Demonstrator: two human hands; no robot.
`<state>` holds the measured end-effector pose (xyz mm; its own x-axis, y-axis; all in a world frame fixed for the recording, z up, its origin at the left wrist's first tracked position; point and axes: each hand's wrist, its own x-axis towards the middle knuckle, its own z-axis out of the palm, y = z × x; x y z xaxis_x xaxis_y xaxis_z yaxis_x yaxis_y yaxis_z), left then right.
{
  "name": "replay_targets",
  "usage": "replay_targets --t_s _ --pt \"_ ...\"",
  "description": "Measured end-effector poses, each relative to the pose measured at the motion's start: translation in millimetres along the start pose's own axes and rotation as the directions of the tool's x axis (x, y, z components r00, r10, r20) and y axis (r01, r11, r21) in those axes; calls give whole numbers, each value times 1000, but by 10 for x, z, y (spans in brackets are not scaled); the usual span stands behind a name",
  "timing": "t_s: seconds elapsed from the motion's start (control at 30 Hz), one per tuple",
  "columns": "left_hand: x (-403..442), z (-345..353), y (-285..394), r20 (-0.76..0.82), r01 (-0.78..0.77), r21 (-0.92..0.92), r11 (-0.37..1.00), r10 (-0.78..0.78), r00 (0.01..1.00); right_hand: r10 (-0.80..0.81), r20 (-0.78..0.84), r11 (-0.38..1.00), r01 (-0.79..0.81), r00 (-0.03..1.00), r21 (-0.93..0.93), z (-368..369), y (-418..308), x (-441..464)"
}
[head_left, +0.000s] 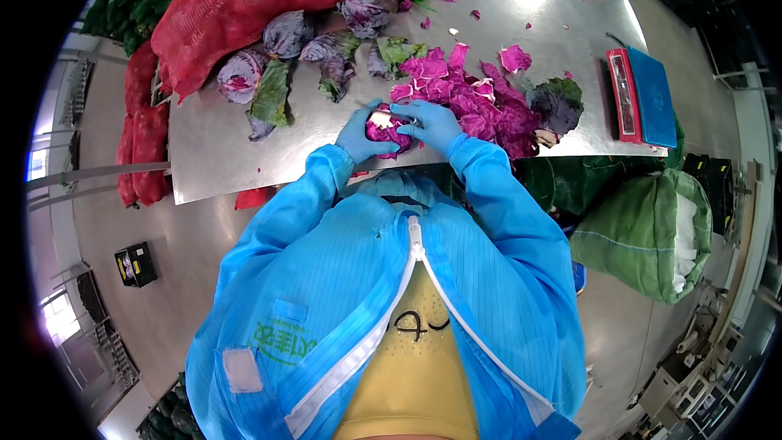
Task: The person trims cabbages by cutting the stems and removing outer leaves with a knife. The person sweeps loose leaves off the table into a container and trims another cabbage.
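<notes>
A peeled red cabbage [386, 145], purple with a white patch on top, is held between my two blue-gloved hands near the table's front edge. My left hand [358, 137] curls around its left side. My right hand [433, 124] grips it from the right, fingers bent over the top. Something small and dark shows by the right fingers, too small to name. Right beside that hand lies a heap of torn purple cabbage leaves [497, 114]. Unpeeled red cabbages [369, 5] with dark outer leaves [271, 92] lie further back and left.
The metal table [220, 147] carries a large red mesh sack [269, 12] at back left. A blue folder-like thing [652, 98] and a red-framed item [625, 96] lie at its right edge. A green sack [627, 232] stands at right, and a black crate [135, 265] sits on the floor at left.
</notes>
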<state>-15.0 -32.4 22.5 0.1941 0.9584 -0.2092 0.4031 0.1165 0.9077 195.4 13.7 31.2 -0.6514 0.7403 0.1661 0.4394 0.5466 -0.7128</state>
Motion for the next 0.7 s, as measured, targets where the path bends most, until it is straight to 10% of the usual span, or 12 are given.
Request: replay_targets --t_s 0.13,0.23,0.4,0.57,0.7 --pt "-7 56 -1 -53 -28 140 990 36 998 -123 39 863 126 992 -488 -16 -105 -5" --pt "-39 54 236 48 -149 404 903 141 989 -158 -73 909 116 985 -399 -177 -195 108" --pt "-30 75 287 -9 70 287 955 -71 997 124 -509 990 -143 852 2 -134 -17 152" --pt "-69 106 129 -69 7 215 977 8 998 425 -322 867 -278 846 414 258 -172 -172" --pt "-136 187 262 -137 58 270 961 -22 990 441 -418 888 -318 794 332 400 -355 -187"
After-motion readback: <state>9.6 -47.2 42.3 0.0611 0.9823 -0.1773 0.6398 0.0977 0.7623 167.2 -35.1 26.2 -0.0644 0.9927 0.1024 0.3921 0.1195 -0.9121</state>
